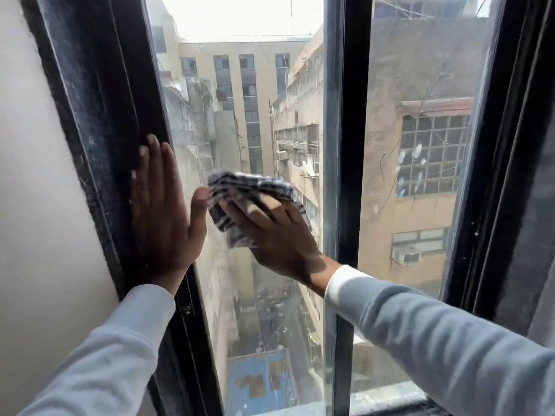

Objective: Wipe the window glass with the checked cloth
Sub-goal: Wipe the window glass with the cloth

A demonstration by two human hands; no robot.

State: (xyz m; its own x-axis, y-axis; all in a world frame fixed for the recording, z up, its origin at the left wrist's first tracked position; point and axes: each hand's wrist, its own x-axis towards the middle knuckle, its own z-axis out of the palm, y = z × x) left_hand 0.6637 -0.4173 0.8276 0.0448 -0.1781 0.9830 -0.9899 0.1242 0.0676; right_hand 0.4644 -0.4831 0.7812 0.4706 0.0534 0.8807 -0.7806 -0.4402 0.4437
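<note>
While right hand (270,232) presses checked cloth (240,193) | left hand (163,211) flat on frame (99,115)

Checked cloth (240,202): dark navy and white check, crumpled. Window frame (99,115): black, dusted grey along the left upright. Centre mullion (351,145): black with a pale metallic edge. Sleeves (435,340): light grey, white cuff on the right. Wall (36,205), left: off-white. Far buildings (420,85) through the glass: tan and beige. Rooftop (258,376), below: blue with brown patches. Sky: washed-out white.
</note>
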